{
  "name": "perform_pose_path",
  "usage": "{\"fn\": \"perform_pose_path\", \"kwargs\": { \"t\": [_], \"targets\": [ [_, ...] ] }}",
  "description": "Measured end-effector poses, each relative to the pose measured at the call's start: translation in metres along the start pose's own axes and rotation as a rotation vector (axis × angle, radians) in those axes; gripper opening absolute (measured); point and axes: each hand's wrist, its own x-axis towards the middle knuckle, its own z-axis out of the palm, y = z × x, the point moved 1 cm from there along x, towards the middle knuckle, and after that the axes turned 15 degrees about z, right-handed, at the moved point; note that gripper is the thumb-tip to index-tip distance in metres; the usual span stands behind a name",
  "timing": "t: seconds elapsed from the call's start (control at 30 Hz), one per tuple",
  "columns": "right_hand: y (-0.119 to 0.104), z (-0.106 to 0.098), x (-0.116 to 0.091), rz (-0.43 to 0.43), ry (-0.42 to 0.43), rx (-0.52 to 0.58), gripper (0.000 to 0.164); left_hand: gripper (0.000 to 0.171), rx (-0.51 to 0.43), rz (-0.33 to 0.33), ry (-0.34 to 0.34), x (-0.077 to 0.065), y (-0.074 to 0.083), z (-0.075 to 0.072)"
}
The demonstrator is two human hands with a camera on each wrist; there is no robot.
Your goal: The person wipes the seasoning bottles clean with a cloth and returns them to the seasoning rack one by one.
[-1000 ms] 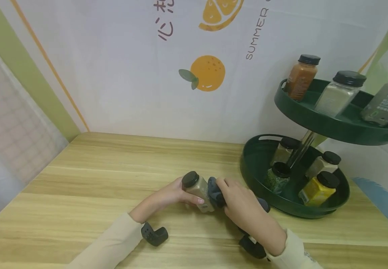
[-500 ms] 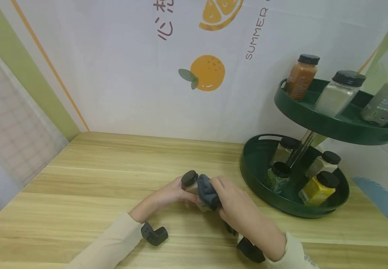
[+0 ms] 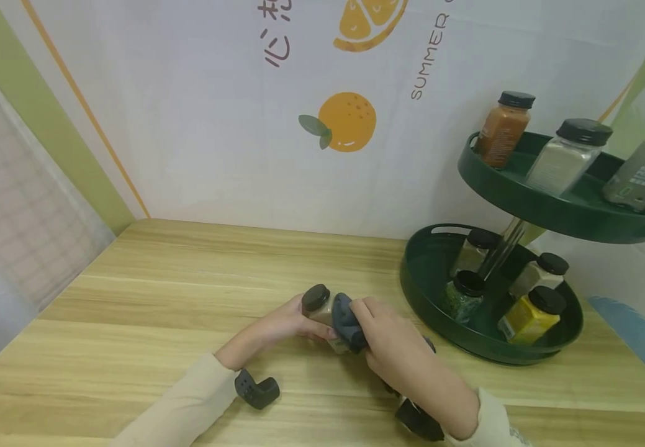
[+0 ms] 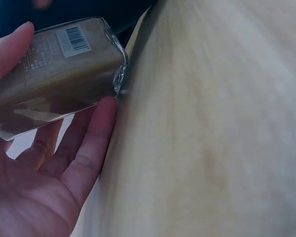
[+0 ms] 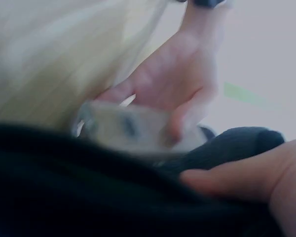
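My left hand grips a clear spice jar with a black lid, tilted low over the table. In the left wrist view the jar shows tan powder and a barcode label, with the thumb on one side and fingers on the other. A dark blue-grey cloth is bunched in my right hand and lies against the jar's right side. Blur covers much of the right wrist view, where the cloth hides part of the jar. Some of my right fingers are hidden behind the cloth.
A two-tier green rack stands at the right. Its lower tray holds several jars, including a yellow one. On the upper tray are an orange-red jar, a pale jar and a pepper jar.
The cloth in my right hand has moved left across the jar's side, then slipped slightly back to the right. My left hand and the jar have stayed nearly still.
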Motion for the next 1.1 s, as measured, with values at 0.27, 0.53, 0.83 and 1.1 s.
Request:
{"fn": "perform_pose_path", "kwargs": {
  "t": [0.27,0.53,0.83,1.1],
  "targets": [
    [-0.005,-0.004,-0.003,-0.038,0.042,0.083,0.050,0.056,-0.042,-0.007,0.031,0.002,-0.001,-0.001],
    [0.008,0.004,0.003,0.111,-0.059,-0.026,0.044,0.049,0.044,-0.008,-0.027,-0.002,0.002,0.001],
    [0.001,-0.005,-0.001,-0.024,-0.016,0.042,0.046,0.049,-0.002,0.020,-0.023,-0.001,0.001,0.001],
    [-0.007,-0.011,-0.005,-0.078,-0.019,0.094,0.052,0.051,-0.057,0.059,-0.009,0.002,-0.003,0.001]
  ]
}}
